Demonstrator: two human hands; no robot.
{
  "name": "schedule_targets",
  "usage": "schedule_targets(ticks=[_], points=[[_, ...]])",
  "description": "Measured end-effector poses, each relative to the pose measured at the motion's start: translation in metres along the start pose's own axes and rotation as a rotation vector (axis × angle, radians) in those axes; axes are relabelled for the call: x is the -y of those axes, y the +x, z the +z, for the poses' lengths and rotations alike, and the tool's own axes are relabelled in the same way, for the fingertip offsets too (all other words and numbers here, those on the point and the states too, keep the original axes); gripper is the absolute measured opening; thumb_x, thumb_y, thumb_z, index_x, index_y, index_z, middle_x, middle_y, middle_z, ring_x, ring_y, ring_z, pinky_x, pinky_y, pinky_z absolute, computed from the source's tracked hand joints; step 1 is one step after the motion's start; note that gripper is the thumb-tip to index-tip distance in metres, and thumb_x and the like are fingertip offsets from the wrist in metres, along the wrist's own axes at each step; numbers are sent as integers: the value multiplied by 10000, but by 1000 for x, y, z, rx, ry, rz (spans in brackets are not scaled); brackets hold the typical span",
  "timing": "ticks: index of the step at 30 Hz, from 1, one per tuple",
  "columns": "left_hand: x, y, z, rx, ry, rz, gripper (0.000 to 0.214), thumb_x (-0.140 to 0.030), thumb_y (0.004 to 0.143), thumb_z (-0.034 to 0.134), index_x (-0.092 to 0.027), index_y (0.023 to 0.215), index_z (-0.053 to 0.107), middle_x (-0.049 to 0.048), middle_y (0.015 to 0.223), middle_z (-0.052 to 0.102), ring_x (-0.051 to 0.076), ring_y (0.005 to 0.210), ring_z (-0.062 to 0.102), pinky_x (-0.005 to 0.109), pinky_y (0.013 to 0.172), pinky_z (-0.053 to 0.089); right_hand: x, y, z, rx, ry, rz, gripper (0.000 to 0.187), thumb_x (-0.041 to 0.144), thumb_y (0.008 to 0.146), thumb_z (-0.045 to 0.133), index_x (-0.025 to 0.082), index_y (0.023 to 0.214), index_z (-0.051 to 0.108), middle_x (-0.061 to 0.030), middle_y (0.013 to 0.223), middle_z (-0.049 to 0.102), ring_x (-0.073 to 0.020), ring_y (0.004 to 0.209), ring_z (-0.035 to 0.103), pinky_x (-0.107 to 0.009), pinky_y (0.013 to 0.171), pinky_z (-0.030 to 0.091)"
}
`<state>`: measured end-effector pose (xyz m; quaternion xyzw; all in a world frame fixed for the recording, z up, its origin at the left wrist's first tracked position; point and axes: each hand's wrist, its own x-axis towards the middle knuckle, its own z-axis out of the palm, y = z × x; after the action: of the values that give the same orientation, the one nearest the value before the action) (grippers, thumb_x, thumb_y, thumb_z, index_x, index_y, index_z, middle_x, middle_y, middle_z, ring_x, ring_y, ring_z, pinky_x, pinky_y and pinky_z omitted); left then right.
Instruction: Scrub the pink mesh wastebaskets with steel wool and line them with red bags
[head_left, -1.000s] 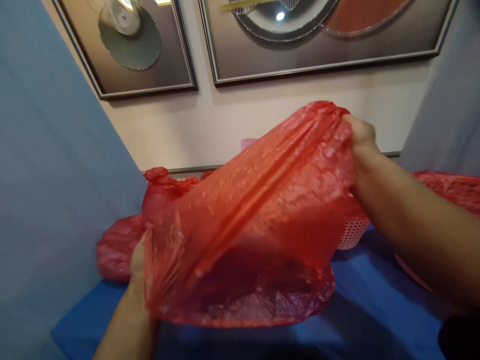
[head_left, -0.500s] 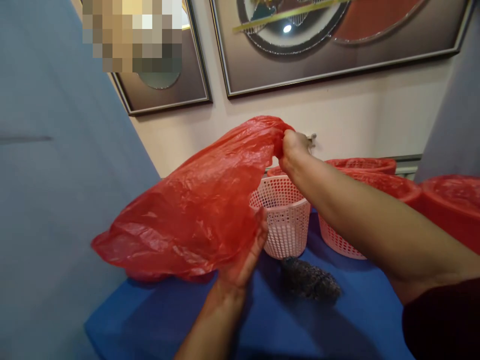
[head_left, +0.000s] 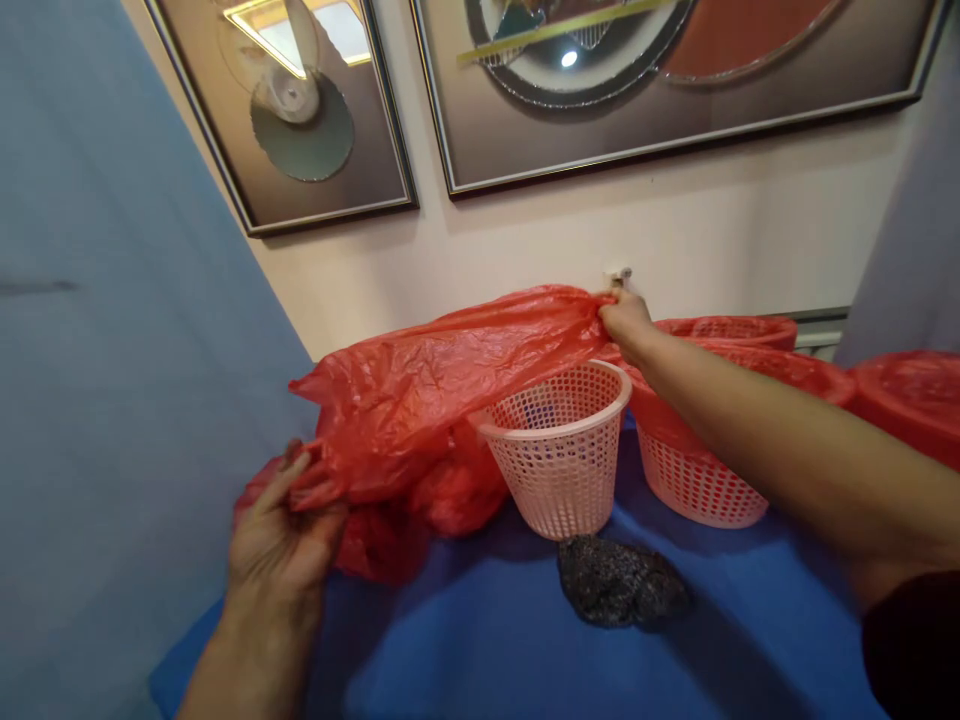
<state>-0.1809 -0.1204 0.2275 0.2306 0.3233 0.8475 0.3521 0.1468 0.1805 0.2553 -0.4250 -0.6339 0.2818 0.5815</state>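
Observation:
A thin red plastic bag (head_left: 442,375) is stretched sideways between my two hands, its wide part sagging on the left. My right hand (head_left: 628,318) pinches the bag's right end, high behind the basket. At the left, my left hand (head_left: 283,535) has its fingers curled at the bag's lower edge, with red film partly over them. Below the bag stands an upright pale pink perforated plastic basket (head_left: 562,480), with no liner over its rim. The bag crosses in front of part of its far left rim. A dark, grainy lump (head_left: 619,582) lies before the basket.
Pink baskets lined with red bags, one of them (head_left: 705,480) beside my right forearm, stand at the right. More crumpled red plastic (head_left: 390,540) lies at the left on the blue-covered table (head_left: 480,640). Framed pictures (head_left: 675,140) hang on the wall behind; a blue-grey panel (head_left: 135,400) borders the left.
My left hand has moved left, from beside the basket to the bag's lower left edge. My right hand has moved right and slightly down, pulling the bag flatter. More of the basket shows.

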Motion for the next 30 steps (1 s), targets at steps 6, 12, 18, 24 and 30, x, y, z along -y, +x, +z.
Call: schedule_targets(ticks=[6, 12, 18, 24, 30], points=[[-3, 28, 72, 227, 228, 267, 302, 50, 767, 715, -182, 957, 754, -31, 856, 766, 42, 538, 615, 86, 416, 475, -2, -34, -23, 395, -514, 107, 284, 68, 677, 774, 165, 944, 782, -82, 846, 754, -288, 879, 725, -371, 809, 574], [42, 40, 147, 724, 509, 349, 247, -71, 708, 802, -193, 922, 798, 11, 959, 815, 139, 863, 739, 227, 768, 610, 34, -56, -24, 442, -513, -43, 156, 275, 956, 694, 208, 1085, 751, -102, 1123, 764, -274, 1087, 710, -382, 949, 560], [115, 17, 163, 1184, 807, 292, 279, -96, 836, 674, -178, 1085, 770, 80, 1127, 811, 222, 1082, 753, 418, 1015, 592, 57, -78, -22, 359, 0, 60, 492, 653, 1049, 496, 196, 1070, 679, -129, 1075, 766, -254, 874, 731, -366, 747, 609], [136, 19, 148, 1156, 964, 482, 314, -81, 878, 594, -162, 1144, 740, 109, 1159, 806, 222, 1070, 763, 440, 1005, 603, 49, -79, -30, 309, 172, 30, 619, 678, 996, 541, 182, 1366, 569, -174, 1277, 703, -272, 1025, 728, -391, 840, 619], [121, 20, 152, 1078, 1016, 564, 191, -203, 867, 667, -181, 1017, 784, 84, 1032, 831, 227, 981, 778, 401, 952, 613, 43, -48, -26, 149, -444, -178, 662, 218, 874, 717, 268, 1505, 522, -92, 1275, 723, -263, 1122, 701, -352, 939, 564]])
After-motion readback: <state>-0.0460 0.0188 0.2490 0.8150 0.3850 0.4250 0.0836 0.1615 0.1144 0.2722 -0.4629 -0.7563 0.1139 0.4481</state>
